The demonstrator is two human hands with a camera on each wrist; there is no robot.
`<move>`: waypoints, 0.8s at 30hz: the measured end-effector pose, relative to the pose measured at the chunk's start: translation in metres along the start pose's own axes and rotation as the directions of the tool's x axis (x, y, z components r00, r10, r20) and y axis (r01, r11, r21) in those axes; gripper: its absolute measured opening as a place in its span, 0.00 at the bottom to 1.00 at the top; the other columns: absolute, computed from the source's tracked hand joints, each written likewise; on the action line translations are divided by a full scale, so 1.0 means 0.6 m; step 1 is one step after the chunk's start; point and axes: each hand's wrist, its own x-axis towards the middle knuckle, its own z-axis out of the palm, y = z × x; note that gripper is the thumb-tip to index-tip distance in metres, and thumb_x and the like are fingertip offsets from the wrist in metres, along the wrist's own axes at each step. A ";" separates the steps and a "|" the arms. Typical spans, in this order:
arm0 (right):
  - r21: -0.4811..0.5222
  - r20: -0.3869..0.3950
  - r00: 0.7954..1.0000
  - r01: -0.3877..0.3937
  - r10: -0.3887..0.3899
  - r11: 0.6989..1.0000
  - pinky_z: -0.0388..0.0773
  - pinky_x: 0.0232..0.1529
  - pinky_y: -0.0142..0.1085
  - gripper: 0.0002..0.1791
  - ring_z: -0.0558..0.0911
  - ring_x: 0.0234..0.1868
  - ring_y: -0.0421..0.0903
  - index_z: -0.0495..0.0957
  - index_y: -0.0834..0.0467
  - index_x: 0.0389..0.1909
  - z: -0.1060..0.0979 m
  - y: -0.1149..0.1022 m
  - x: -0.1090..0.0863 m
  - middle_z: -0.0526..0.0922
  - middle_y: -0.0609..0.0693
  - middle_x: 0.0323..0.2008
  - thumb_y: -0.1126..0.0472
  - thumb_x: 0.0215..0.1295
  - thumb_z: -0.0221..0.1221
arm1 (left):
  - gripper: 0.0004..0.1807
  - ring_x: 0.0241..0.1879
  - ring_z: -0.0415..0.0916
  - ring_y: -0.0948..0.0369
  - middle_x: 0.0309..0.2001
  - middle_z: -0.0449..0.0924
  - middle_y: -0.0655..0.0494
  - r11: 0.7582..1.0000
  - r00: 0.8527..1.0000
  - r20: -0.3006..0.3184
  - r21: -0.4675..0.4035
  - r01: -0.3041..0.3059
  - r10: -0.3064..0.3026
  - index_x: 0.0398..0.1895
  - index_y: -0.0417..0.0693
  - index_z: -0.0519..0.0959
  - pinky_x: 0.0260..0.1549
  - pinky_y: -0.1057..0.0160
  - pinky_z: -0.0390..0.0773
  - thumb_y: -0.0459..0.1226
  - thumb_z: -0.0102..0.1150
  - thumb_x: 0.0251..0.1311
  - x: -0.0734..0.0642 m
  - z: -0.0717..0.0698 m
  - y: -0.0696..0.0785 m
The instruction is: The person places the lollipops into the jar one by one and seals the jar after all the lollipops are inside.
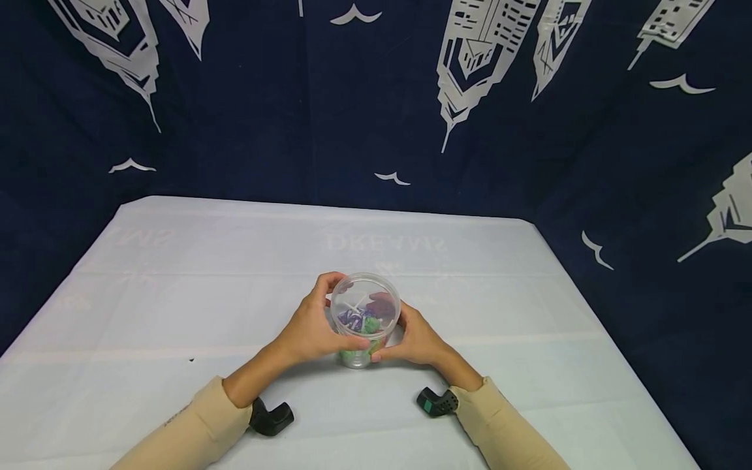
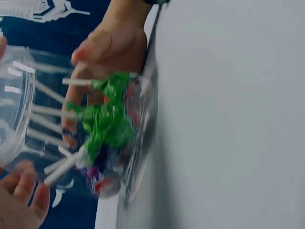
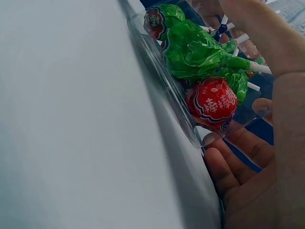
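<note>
A clear round plastic jar (image 1: 355, 359) with a clear lid (image 1: 365, 287) is held between both hands at mid-table. Inside are several lollipops (image 2: 109, 114) with white sticks, some in green wrappers, some purple; a red one (image 3: 212, 102) shows in the right wrist view. The left hand (image 1: 314, 326) grips the jar's upper left side, its thumb across the front near the lid's rim. Lower down, the right hand (image 1: 417, 336) holds the right side, fingers behind and thumb in front. The jar's base is at the tabletop; I cannot tell whether it touches.
A white cloth (image 1: 176, 313) with faint mirrored lettering covers the table. Behind it hangs a dark blue curtain (image 1: 247, 130) with white building prints. Black wrist devices (image 1: 271, 418) sit below both sleeves. A small dark speck (image 1: 191, 360) lies on the cloth at left.
</note>
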 end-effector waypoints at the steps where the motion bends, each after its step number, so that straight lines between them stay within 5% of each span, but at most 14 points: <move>1: 0.000 0.001 1.000 0.003 -0.003 1.000 0.67 0.67 0.43 0.52 0.72 0.65 0.55 0.63 0.61 0.70 0.000 0.000 0.000 0.75 0.57 0.62 0.60 0.43 0.80 | 0.59 0.62 0.66 0.51 0.64 0.67 0.44 1.000 1.000 0.018 0.000 -0.008 0.008 0.71 0.44 0.55 0.55 0.47 0.71 0.48 0.82 0.38 -0.001 -0.002 -0.001; 5: 0.003 0.006 1.000 0.013 -0.013 1.000 0.67 0.67 0.44 0.52 0.73 0.64 0.56 0.63 0.61 0.70 0.001 0.002 0.000 0.75 0.58 0.62 0.58 0.43 0.80 | 0.56 0.62 0.64 0.47 0.66 0.65 0.45 0.996 0.994 0.072 -0.039 -0.074 0.077 0.75 0.44 0.54 0.54 0.46 0.70 0.51 0.75 0.46 0.000 -0.011 -0.007; 9: 0.005 0.003 1.000 0.010 -0.010 1.000 0.67 0.67 0.45 0.52 0.73 0.64 0.57 0.63 0.61 0.70 0.000 0.002 0.000 0.75 0.57 0.62 0.55 0.44 0.80 | 0.51 0.57 0.69 0.48 0.60 0.72 0.45 0.992 0.993 0.034 -0.062 -0.113 0.115 0.71 0.41 0.60 0.49 0.50 0.73 0.51 0.75 0.48 0.004 -0.011 -0.010; 17: 0.007 0.002 1.000 -0.008 0.008 1.000 0.66 0.67 0.44 0.52 0.72 0.65 0.56 0.64 0.60 0.70 0.000 0.002 0.001 0.75 0.57 0.62 0.55 0.44 0.80 | 0.52 0.54 0.75 0.52 0.55 0.77 0.47 0.997 0.995 -0.095 0.073 -0.015 0.022 0.63 0.41 0.63 0.50 0.51 0.77 0.47 0.83 0.35 0.001 0.006 0.010; 24: 0.007 0.008 1.000 0.002 -0.002 1.000 0.66 0.68 0.45 0.52 0.71 0.65 0.57 0.63 0.61 0.70 0.000 0.005 0.001 0.74 0.59 0.63 0.54 0.45 0.80 | 0.60 0.61 0.69 0.47 0.64 0.68 0.45 0.994 1.000 0.002 0.110 -0.007 0.007 0.73 0.43 0.54 0.56 0.44 0.74 0.49 0.81 0.38 -0.003 0.000 0.017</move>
